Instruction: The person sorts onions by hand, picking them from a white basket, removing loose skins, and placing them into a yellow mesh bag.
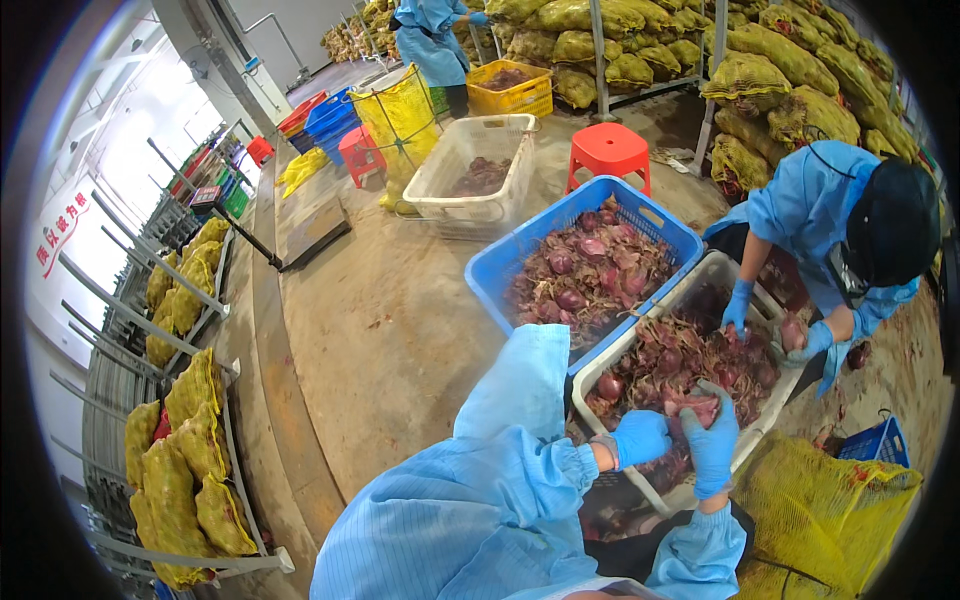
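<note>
Both my hands wear blue gloves over the white crate (745, 455) of red onions and dry skins (670, 355). My right hand (712, 452) is closed around a red onion (697, 407) with loose, papery skin. Just left of it, my left hand (641, 439) is curled, its fingers mostly turned from view, so what it grips, if anything, is hidden. A blue crate (480, 280) with onions and peelings adjoins the white one on its far side. Across from me, a co-worker's gloved hand (738, 306) reaches into the white crate, and their other hand holds an onion (793, 333).
Yellow mesh netting (830, 510) lies at my right, near a small blue crate (880, 443). Beyond stand a red stool (609, 150), a white crate (425, 190) and a yellow crate (530, 95). Full mesh sacks (180, 480) sit on racks at left; a floor scale (315, 235) is nearby.
</note>
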### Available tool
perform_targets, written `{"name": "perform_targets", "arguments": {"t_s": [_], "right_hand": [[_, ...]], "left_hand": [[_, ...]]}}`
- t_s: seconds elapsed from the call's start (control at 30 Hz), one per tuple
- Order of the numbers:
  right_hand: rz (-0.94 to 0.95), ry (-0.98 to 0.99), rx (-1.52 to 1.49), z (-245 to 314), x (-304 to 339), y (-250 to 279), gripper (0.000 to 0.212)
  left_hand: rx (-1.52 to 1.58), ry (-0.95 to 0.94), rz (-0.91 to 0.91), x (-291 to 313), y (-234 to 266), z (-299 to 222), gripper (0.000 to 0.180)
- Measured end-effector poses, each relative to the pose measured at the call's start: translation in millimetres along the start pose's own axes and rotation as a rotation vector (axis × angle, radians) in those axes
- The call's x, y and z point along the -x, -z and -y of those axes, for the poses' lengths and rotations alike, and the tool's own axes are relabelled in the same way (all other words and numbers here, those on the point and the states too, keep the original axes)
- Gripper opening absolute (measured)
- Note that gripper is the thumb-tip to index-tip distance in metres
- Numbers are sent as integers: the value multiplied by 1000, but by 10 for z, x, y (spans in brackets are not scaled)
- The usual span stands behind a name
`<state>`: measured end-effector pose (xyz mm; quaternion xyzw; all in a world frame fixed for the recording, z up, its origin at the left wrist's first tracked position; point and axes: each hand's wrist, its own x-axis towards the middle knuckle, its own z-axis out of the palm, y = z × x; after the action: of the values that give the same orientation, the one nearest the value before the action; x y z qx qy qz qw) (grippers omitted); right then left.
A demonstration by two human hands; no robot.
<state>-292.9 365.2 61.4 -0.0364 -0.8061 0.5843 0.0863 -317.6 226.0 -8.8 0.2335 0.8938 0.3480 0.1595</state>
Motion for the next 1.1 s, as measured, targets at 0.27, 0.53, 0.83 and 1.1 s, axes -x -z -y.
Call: {"name": "perform_targets", "arguments": {"t_s": [0.27, 0.53, 0.83, 1.1], "right_hand": [[-46, 64, 99, -75, -67, 75, 41], [-191, -126, -418, -195, -228, 450, 33], [-618, -191, -725, -700, -301, 1461, 43], [-818, -122, -1010, -992, -213, 1702, 44]], "left_hand": [[44, -56, 157, -98, 43, 42, 30], [927, -12, 449, -303, 12, 34, 26], [433, -171, 204, -246, -327, 175, 42], [-294, 33, 370, -199, -1119, 959, 45]]}}
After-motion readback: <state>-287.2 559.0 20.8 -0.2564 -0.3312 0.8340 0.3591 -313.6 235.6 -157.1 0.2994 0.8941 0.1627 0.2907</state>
